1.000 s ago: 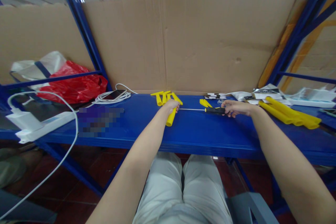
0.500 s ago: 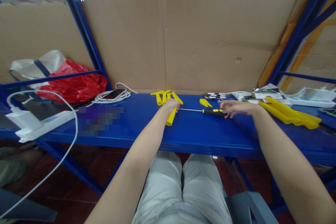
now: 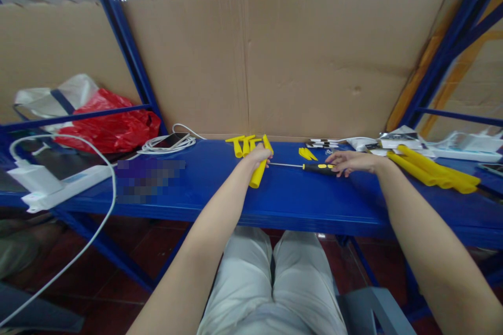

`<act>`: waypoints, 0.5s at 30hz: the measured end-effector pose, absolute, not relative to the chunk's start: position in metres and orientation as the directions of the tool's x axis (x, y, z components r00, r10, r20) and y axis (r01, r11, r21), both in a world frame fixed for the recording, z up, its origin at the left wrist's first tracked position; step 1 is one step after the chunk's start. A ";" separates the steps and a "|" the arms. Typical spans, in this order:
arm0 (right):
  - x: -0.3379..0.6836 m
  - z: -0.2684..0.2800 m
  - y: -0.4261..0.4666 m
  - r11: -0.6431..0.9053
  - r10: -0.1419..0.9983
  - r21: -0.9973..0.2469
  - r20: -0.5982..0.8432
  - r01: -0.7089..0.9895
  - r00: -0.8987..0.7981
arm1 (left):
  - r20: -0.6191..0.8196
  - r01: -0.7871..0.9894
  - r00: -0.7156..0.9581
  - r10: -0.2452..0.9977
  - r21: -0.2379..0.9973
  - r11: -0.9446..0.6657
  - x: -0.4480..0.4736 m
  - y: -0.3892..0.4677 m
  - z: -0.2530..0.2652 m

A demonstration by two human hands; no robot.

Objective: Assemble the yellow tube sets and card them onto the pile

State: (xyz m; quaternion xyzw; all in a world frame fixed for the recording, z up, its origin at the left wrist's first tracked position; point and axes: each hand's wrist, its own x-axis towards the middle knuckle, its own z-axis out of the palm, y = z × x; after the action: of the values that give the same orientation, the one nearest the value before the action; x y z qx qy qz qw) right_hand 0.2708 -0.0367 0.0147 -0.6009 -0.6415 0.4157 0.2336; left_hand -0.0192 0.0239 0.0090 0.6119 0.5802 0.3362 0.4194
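Note:
My left hand (image 3: pixel 260 156) is closed around a yellow T-shaped plastic piece, its thick tube (image 3: pixel 256 177) pointing toward me and a thin flat part (image 3: pixel 268 142) showing beyond the fingers. A screwdriver (image 3: pixel 319 168) with a black and yellow handle lies level, its shaft running left to the yellow piece at my left hand; the tip is hidden there. My right hand (image 3: pixel 346 162) has its fingers curled at the butt end of the handle. Several finished-looking yellow T shapes (image 3: pixel 238 147) lie just behind my left hand.
Small flat yellow pieces (image 3: pixel 307 154) lie behind the screwdriver. Several yellow tubes (image 3: pixel 436 170) are piled at the right. White cable (image 3: pixel 168 144), a red bag (image 3: pixel 113 123) and a power strip (image 3: pixel 70 186) are at the left. A cardboard wall (image 3: pixel 314 63) closes off the back.
The thin part of the held yellow piece has swung from slanting right to nearly straight away from me. My right fingers have shifted slightly left along the screwdriver handle.

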 end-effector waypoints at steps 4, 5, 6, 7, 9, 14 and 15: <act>0.269 0.017 -0.039 -0.066 0.968 -0.788 -0.199 0.612 -0.151 | 0.030 0.505 0.210 0.977 0.853 -0.135 -0.016 0.015 0.011; 0.268 0.018 -0.039 -0.063 0.970 -0.782 -0.194 0.619 -0.145 | 0.053 0.560 0.238 0.970 0.808 -0.181 -0.015 0.013 0.010; 0.267 0.018 -0.040 -0.062 0.972 -0.777 -0.189 0.626 -0.139 | 0.084 0.615 0.260 0.962 0.753 -0.232 -0.014 0.012 0.009; 0.267 0.019 -0.040 -0.061 0.974 -0.773 -0.186 0.632 -0.133 | 0.124 0.664 0.279 0.952 0.692 -0.285 -0.014 0.012 0.008; 0.267 0.018 -0.040 -0.063 0.977 -0.768 -0.179 0.637 -0.118 | 0.215 0.729 0.318 0.923 0.567 -0.383 -0.014 0.013 0.004; 0.272 0.013 -0.032 -0.057 0.988 -0.776 -0.134 0.628 -0.076 | 0.248 0.762 0.395 0.885 0.449 -0.466 -0.009 0.016 -0.005; 0.275 0.011 -0.029 -0.043 0.992 -0.775 -0.110 0.630 -0.067 | 0.246 0.759 0.401 0.882 0.450 -0.470 -0.008 0.016 -0.006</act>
State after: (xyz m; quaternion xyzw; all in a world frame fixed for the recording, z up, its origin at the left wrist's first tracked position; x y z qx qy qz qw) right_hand 0.2750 -0.0294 0.0110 -0.6321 -0.6415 0.3494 0.2585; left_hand -0.0078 0.0162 -0.0060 0.8261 0.4967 0.2297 0.1345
